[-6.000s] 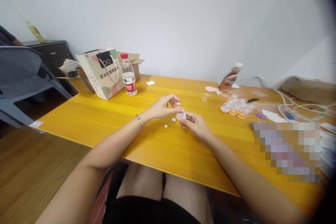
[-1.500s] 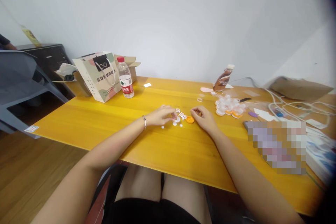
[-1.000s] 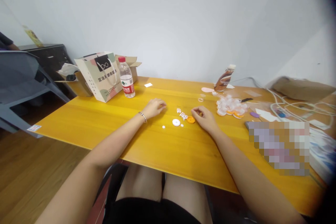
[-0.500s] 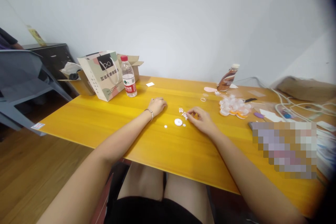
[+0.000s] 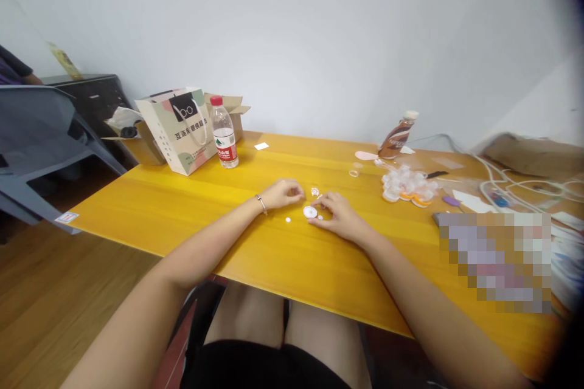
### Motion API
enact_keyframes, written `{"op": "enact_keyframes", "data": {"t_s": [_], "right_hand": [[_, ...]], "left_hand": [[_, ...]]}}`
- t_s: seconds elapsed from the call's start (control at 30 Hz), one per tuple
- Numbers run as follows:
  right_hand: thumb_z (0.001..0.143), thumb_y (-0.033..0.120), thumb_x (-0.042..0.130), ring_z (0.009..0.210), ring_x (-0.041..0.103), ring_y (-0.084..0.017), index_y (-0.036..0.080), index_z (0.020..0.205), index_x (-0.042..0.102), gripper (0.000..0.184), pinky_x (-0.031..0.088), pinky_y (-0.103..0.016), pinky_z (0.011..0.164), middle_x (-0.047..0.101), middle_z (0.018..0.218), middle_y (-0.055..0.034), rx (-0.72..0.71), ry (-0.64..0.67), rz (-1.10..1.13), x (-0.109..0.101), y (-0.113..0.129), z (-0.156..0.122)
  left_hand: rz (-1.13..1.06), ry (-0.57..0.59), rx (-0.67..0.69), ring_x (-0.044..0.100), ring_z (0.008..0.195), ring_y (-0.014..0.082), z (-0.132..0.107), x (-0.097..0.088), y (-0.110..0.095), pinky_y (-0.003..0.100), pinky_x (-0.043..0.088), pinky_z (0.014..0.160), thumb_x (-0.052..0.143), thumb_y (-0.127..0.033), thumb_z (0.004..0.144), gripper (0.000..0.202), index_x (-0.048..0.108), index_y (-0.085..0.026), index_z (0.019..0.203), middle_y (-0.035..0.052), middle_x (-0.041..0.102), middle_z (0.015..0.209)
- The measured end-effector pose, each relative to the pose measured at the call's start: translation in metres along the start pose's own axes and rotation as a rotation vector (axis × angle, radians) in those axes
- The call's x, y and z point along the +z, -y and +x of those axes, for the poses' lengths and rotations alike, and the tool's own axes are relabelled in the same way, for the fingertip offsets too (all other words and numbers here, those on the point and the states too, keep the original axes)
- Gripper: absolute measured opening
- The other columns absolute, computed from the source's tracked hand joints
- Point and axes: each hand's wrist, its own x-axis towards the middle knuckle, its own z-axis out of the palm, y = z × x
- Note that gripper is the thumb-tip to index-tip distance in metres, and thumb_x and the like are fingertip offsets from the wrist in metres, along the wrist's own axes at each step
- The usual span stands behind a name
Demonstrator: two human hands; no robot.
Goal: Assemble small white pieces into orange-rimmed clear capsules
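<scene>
My left hand [image 5: 283, 192] rests on the yellow table [image 5: 182, 206] with a bracelet on its wrist. Its fingers are curled together, and whatever is between them is hidden. My right hand [image 5: 338, 219] lies low on the table, its fingers stretched to the left. The fingertips touch down right beside a white round disc [image 5: 310, 211]. A tiny white dot piece [image 5: 288, 219] lies left of the disc. A small white patterned piece [image 5: 314, 191] sits just behind it, between the two hands.
A paper gift bag [image 5: 177, 127], a water bottle [image 5: 224, 132] and a cardboard box [image 5: 235, 110] stand at the back left. A brown drink bottle [image 5: 397, 135], a heap of white and orange caps [image 5: 406, 185] and white cables [image 5: 515, 185] are on the right. A grey chair [image 5: 41, 146] stands left.
My right hand has slid left and nearer, over where the orange disc lay, up to the white disc. My left hand moved slightly right toward it. Six seconds ago both hands held a small piece.
</scene>
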Motion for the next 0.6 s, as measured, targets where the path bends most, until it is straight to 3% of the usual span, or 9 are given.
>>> {"op": "enact_keyframes", "data": {"t_s": [0.1,0.27,0.43,0.6], "right_hand": [[0.072,0.040,0.058,0.083,0.049,-0.020,0.024,0.090,0.058,0.025,0.038,-0.034,0.074,0.052,0.084,-0.0042,0.025,0.000,-0.030,0.005,-0.004,0.001],[0.073,0.038,0.057,0.082,0.049,-0.019,0.023,0.088,0.060,0.022,0.039,-0.034,0.074,0.053,0.082,-0.0045,0.044,-0.020,-0.041,0.009,-0.008,0.002],[0.072,0.040,0.058,0.082,0.050,-0.020,0.023,0.086,0.060,0.022,0.040,-0.035,0.074,0.054,0.082,-0.0047,0.052,-0.041,-0.021,0.010,-0.010,0.002],[0.071,0.040,0.059,0.081,0.051,-0.020,0.022,0.084,0.060,0.022,0.040,-0.035,0.074,0.056,0.082,-0.0050,0.058,-0.054,-0.004,0.010,-0.008,0.003]], "left_hand": [[-0.095,0.066,0.055,0.054,0.073,0.0093,-0.003,0.003,-0.011,0.020,0.041,0.071,0.049,-0.028,0.078,0.020,0.061,-0.013,0.080,0.0032,0.062,0.080],[-0.073,0.085,0.084,0.054,0.074,0.0102,-0.002,0.008,-0.023,0.021,0.041,0.072,0.051,-0.029,0.078,0.019,0.061,-0.013,0.079,0.0035,0.062,0.080],[-0.022,0.085,0.141,0.054,0.075,0.0106,-0.002,0.007,-0.026,0.021,0.040,0.072,0.051,-0.029,0.078,0.018,0.061,-0.013,0.078,0.0036,0.062,0.080],[0.082,0.106,0.287,0.055,0.082,0.0126,-0.005,0.001,-0.025,0.025,0.037,0.077,0.049,-0.031,0.080,0.020,0.063,-0.017,0.082,0.0042,0.063,0.086]]}}
